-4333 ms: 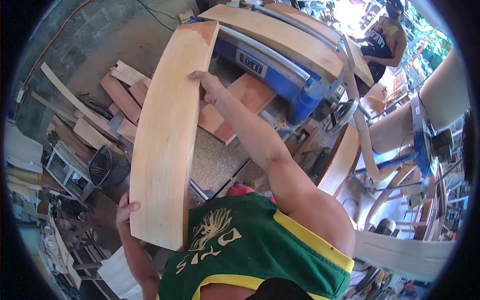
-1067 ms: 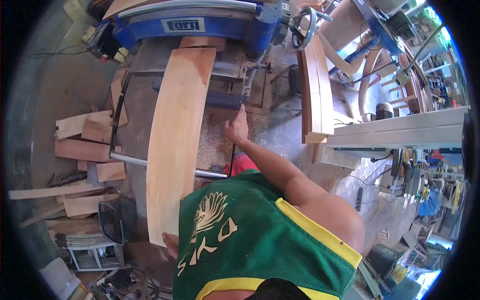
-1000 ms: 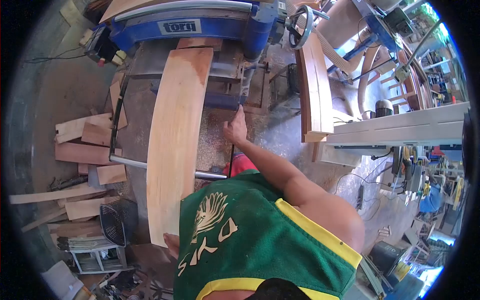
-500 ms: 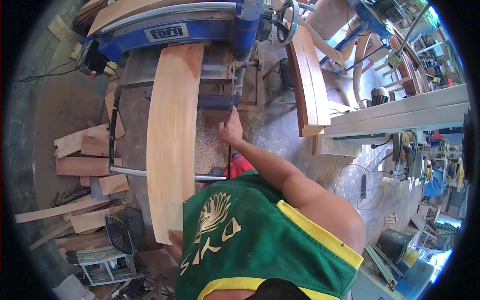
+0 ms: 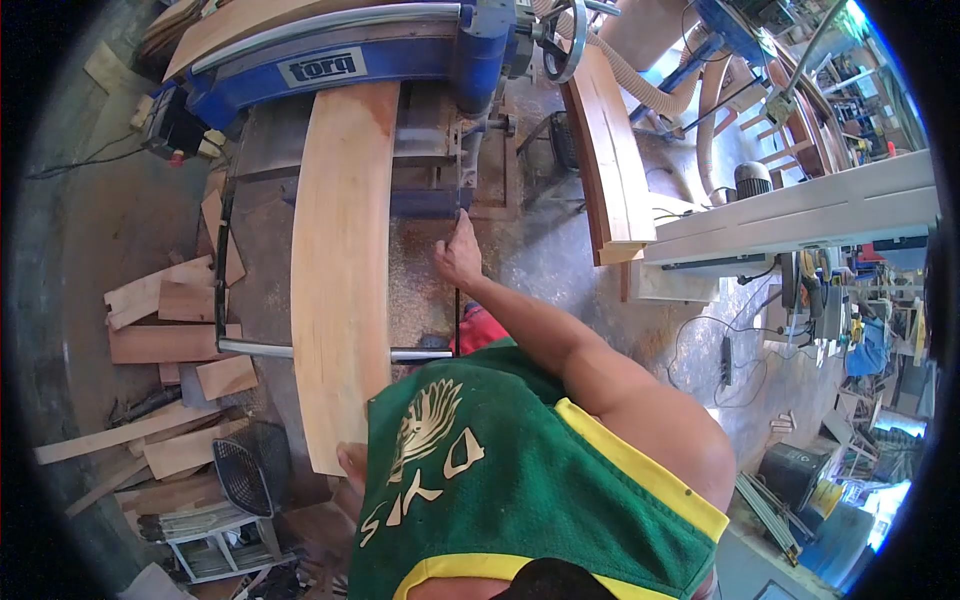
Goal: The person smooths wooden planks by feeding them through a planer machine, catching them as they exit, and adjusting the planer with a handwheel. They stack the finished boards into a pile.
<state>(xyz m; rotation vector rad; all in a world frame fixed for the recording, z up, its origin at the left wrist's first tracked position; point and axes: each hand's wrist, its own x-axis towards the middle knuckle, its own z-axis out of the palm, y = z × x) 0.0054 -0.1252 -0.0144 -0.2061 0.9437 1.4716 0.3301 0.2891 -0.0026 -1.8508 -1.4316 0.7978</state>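
A long pale board [image 5: 345, 270] lies over the roller of a blue machine [image 5: 410, 62] marked "torq". Its far end, with a reddish patch, reaches under the machine's blue beam. My left hand [image 5: 352, 462] holds the near end, its thumb or a fingertip on top and the rest hidden by the board and the green shirt. To the right of the board, my right hand [image 5: 460, 258] is around a thin dark bar [image 5: 458, 315] of the roller frame, one finger stretched along it towards the machine's bed.
A metal roller [image 5: 260, 348] crosses beneath the board. Wood offcuts [image 5: 170, 344] and a black basket [image 5: 250, 468] are on the left. Stacked boards [image 5: 612, 160] stand to the right, beside a long white machine bed [image 5: 790, 215]. A handwheel [image 5: 562, 42] sits at the machine's right end.
The board, earlier raised in both hands, now lies on the roller frame and has slid forward under the beam. My right hand has left the board for the bar. The view has shifted.
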